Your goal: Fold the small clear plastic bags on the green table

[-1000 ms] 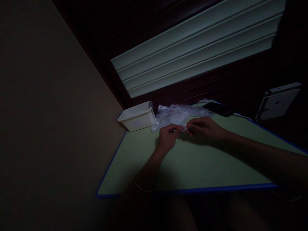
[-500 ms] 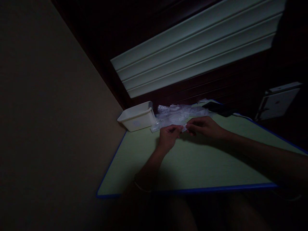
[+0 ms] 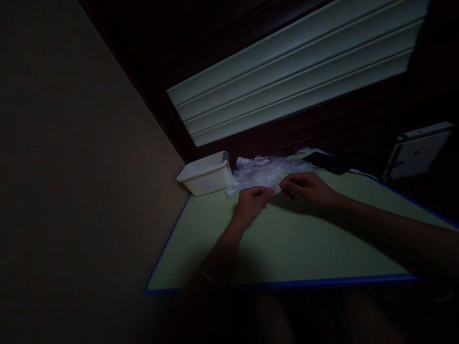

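Between my two hands, above the pale green table (image 3: 215, 239), is a small whitish plastic piece (image 3: 276, 189), perhaps a little clear bag; the dim light hides its exact kind. My left hand (image 3: 250, 204) is closed, thumb and fingers pinching its left end. From the right, my right hand (image 3: 307, 188) pinches the other end with bent fingers. Just behind the hands lies a pile of crumpled clear plastic bags (image 3: 261, 170), spread along the far part of the table.
A white plastic bin (image 3: 208, 180) stands at the table's far left corner, against the wall. Dark flat objects (image 3: 332, 162) and a pale cable (image 3: 364, 174) lie at the far right. Beyond is a dark door with a slatted panel (image 3: 287, 71). Blue trim edges the table.
My right hand has shifted slightly to the right, and the gap between the fingertips is a little wider. The left hand keeps its pinch. The whole view has moved a touch.
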Motion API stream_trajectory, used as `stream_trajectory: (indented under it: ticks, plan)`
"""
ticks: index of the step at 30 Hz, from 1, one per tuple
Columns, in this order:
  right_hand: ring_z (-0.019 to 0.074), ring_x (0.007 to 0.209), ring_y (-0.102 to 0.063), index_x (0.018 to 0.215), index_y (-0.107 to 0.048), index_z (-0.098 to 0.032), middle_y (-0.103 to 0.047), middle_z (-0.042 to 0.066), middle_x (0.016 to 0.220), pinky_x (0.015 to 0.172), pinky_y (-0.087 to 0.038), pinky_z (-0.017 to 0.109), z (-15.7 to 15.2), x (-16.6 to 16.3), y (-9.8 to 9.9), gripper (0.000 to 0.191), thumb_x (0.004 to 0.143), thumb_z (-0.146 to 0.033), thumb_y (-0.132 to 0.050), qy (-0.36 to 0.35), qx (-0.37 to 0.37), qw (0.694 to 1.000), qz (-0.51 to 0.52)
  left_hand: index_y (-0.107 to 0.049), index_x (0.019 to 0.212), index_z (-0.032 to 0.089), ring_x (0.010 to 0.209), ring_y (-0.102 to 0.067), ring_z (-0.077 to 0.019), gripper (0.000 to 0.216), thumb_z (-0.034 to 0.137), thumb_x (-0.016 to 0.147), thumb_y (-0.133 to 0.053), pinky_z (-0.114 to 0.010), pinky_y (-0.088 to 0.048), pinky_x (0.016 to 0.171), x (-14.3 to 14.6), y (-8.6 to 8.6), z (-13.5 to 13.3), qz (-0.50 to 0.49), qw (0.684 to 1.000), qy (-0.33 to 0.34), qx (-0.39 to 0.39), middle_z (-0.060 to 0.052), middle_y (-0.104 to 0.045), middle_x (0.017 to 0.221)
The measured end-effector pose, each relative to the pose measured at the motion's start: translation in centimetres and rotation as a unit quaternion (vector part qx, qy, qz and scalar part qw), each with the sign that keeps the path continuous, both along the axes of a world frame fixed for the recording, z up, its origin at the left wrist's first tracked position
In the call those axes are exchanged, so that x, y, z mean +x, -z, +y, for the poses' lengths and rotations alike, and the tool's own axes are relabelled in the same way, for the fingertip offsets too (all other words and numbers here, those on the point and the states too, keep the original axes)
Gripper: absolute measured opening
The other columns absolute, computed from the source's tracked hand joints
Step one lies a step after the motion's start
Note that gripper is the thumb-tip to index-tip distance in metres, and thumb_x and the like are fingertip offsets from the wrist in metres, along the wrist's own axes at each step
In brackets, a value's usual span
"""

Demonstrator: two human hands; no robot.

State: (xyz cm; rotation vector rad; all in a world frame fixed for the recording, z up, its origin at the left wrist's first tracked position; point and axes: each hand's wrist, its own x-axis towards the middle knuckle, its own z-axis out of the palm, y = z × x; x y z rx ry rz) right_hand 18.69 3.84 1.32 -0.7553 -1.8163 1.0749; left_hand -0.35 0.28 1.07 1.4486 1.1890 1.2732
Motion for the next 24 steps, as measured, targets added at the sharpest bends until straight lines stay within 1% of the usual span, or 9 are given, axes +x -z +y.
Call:
stream_trajectory:
  ticks: [5,7,9,11,14,17,19,21,24]
  plan:
    - [0.0112,0.053,-0.049,0.073,-0.064,-0.016,-0.058,0.0,0.06,0.051,-0.039,0.025,0.0,0.0,0.4,0.033,0.082,-0.048,-0.062,0.021,-0.017,1.0,0.014,-0.071,0.079,0.014,0.047,-0.047,-0.0066,0.035,0.048,0.071,-0.073,-0.02,-0.035,0.046,-1.0,-0.7,0.2,0.004,0.998,-0.049,0.04,-0.002,-0.064,0.064]
    - [0.0116,0.054,-0.05,0.076,-0.065,-0.016,-0.059,0.001,0.062,0.05,-0.039,0.025,-0.1,-0.1,0.6,0.034,0.081,-0.049,-0.061,0.01,-0.025,1.0,-0.002,-0.072,0.08,0.014,0.05,-0.05,-0.0083,0.034,0.048,0.072,-0.071,-0.021,-0.038,0.048,-2.0,-1.5,0.7,0.04,0.993,-0.084,0.077,-0.002,-0.065,0.065]
    - [0.0116,0.053,-0.049,0.075,-0.065,-0.015,-0.058,0.001,0.062,0.048,-0.037,0.025,-0.2,-0.2,0.8,0.036,0.081,-0.051,-0.06,0.009,-0.031,0.999,-0.028,-0.072,0.08,0.015,0.054,-0.055,-0.011,0.033,0.047,0.075,-0.069,-0.023,-0.042,0.053,-3.4,-3.1,1.4,0.094,0.978,-0.126,0.138,-0.004,-0.067,0.067]
    - [0.0116,0.052,-0.048,0.073,-0.065,-0.016,-0.057,0.001,0.06,0.046,-0.036,0.024,-0.4,-0.3,0.8,0.038,0.082,-0.052,-0.058,0.006,-0.038,0.998,-0.044,-0.072,0.084,0.015,0.062,-0.061,-0.0142,0.03,0.044,0.08,-0.065,-0.026,-0.047,0.062,-5.4,-5.2,2.3,0.171,0.949,-0.166,0.208,-0.005,-0.07,0.071]
    - [0.0117,0.051,-0.047,0.072,-0.064,-0.017,-0.056,0.0,0.06,0.045,-0.035,0.024,-0.6,-0.3,1.0,0.039,0.084,-0.052,-0.055,-0.007,-0.025,0.998,-0.062,-0.073,0.088,0.016,0.076,-0.066,-0.0174,0.024,0.037,0.085,-0.061,-0.027,-0.047,0.074,-8.9,-8.9,3.9,0.34,0.868,-0.225,0.283,-0.007,-0.073,0.084]
    - [0.0135,0.056,-0.05,0.073,-0.065,-0.018,-0.058,0.001,0.064,0.05,-0.039,0.026,-0.7,-0.3,1.3,0.039,0.086,-0.052,-0.053,-0.018,-0.01,0.995,-0.096,-0.072,0.097,0.016,0.08,-0.067,-0.0197,0.027,0.035,0.09,-0.053,-0.028,-0.047,0.077,-12.3,-11.6,6.0,0.484,0.8,-0.261,0.24,-0.009,-0.073,0.089]
    - [0.0149,0.058,-0.051,0.074,-0.066,-0.018,-0.058,0.002,0.065,0.051,-0.04,0.027,-0.8,-0.2,1.5,0.039,0.088,-0.052,-0.051,-0.022,0.002,0.994,-0.109,-0.071,0.102,0.017,0.09,-0.066,-0.0216,0.029,0.036,0.092,-0.051,-0.029,-0.046,0.082,-14.0,-12.4,7.7,0.584,0.753,-0.252,0.171,-0.011,-0.073,0.098]
    - [0.0159,0.059,-0.052,0.076,-0.066,-0.018,-0.059,0.002,0.066,0.052,-0.041,0.028,-1.0,-0.2,1.5,0.039,0.089,-0.052,-0.05,-0.031,-0.001,0.993,-0.114,-0.069,0.108,0.019,0.102,-0.064,-0.023,0.03,0.036,0.092,-0.049,-0.03,-0.045,0.088,-15.3,-12.7,9.6,0.668,0.704,-0.228,0.072,-0.012,-0.07,0.109]
    - [0.0158,0.057,-0.051,0.076,-0.066,-0.019,-0.059,0.002,0.066,0.052,-0.04,0.029,-1.4,-0.3,1.3,0.039,0.089,-0.051,-0.05,-0.046,-0.015,0.991,-0.123,-0.07,0.104,0.017,0.107,-0.062,-0.0255,0.026,0.031,0.089,-0.055,-0.032,-0.045,0.09,-16.6,-12.4,12.2,0.69,0.691,-0.214,0.018,-0.015,-0.068,0.111]
